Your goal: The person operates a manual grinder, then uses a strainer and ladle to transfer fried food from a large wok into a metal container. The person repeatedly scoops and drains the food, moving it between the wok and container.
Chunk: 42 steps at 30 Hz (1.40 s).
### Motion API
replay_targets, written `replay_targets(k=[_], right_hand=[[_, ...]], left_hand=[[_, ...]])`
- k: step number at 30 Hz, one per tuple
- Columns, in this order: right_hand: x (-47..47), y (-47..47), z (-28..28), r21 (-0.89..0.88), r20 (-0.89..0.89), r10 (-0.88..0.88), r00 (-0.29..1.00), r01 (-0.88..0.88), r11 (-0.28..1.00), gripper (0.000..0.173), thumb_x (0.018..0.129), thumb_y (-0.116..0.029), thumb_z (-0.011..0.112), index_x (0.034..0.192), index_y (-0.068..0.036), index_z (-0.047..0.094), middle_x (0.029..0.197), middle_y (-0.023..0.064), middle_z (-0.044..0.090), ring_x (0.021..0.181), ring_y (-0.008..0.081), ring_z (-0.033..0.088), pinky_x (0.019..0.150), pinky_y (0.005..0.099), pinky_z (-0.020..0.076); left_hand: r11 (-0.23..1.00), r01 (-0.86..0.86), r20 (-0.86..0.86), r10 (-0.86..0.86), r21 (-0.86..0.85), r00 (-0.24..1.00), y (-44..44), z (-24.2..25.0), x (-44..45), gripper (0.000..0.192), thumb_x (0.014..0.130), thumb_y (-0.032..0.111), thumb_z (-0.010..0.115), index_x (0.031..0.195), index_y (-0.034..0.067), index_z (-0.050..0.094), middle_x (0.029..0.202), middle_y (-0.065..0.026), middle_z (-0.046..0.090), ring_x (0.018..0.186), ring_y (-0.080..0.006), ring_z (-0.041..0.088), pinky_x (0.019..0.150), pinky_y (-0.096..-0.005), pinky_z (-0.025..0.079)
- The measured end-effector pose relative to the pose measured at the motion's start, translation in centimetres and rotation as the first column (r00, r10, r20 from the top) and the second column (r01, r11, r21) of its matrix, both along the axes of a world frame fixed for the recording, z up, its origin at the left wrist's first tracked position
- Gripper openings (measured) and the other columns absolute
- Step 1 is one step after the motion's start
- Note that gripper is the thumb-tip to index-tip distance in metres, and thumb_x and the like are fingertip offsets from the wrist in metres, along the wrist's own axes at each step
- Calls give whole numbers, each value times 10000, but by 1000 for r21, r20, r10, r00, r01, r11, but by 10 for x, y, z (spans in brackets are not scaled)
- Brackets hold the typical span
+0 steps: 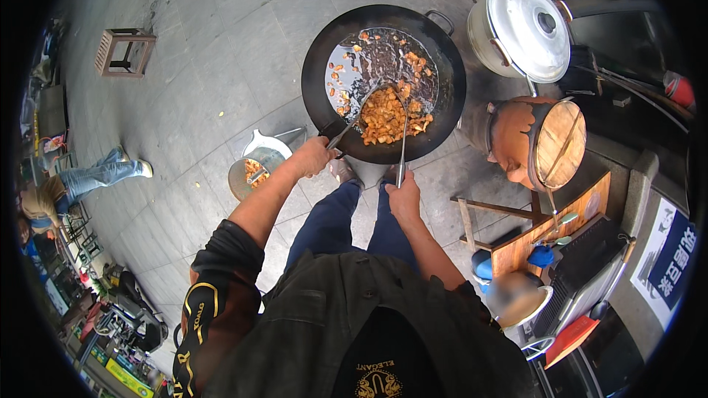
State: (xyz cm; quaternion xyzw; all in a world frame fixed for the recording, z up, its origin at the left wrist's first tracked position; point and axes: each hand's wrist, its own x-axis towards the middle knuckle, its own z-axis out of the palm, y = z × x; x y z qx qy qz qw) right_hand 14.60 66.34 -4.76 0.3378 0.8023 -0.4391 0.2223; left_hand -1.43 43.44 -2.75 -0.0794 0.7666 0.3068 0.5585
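Note:
A large black wok (pixel 318 61) stands before me, with dark oil (pixel 381 63) and loose browned food pieces (pixel 417 63) in it. My left hand (pixel 312 157) grips a metal handle (pixel 345 134) at the wok's near left edge. In my right hand (pixel 404 196) is a second long metal handle (pixel 403 149), reaching over the near rim. Both utensils meet around a heap of browned pieces (pixel 383 116) in the near half of the wok. A curved metal rim borders the heap; the pieces hide the utensils' heads.
Beside my left forearm, a mesh strainer (pixel 237 179) holds browned pieces near a white vessel (pixel 283 145). Right of the wok stand a lidded aluminium pot (pixel 517 27) and a clay jar with a wooden lid (pixel 561 143). A stool (pixel 124 52) and a seated person (pixel 94 177) are at left.

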Motion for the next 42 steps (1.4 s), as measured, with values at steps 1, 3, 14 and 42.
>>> replay_targets(k=[1,3,14,42], right_hand=[[-2,-12,5,90,-47,77,996,-72,993,390,846,-124,678,1149,-4,464,914,294,680,851,464,682,750,529,538],[-13,-35,24,133,255,196,947,-235,963,445,856,-163,677,1195,-10,431,967,313,674,937,494,654,834,559,503],[-104,103,63,116,2,149,989,-148,982,339,809,-165,756,1068,-9,605,798,226,654,769,382,645,740,439,489],[-21,115,24,-453,424,-221,878,417,788,180,933,-206,668,946,-78,542,572,9,492,399,111,425,340,301,358]], left_hand=[[1000,12,-23,-12,7,1000,-3,-5,2,318,971,266,604,1117,-16,593,701,-149,600,559,-274,621,448,-417,487],[999,33,-69,-31,21,997,-10,-22,7,296,982,259,606,1142,11,593,600,-73,527,488,-195,545,443,-397,457],[985,157,-290,-132,64,948,-51,-55,25,376,959,288,630,1175,-19,619,832,-216,665,770,-343,663,708,-433,516],[985,163,-201,-150,51,968,-40,-46,21,375,971,306,618,1125,-35,594,839,-237,641,848,-364,637,800,-450,476]])
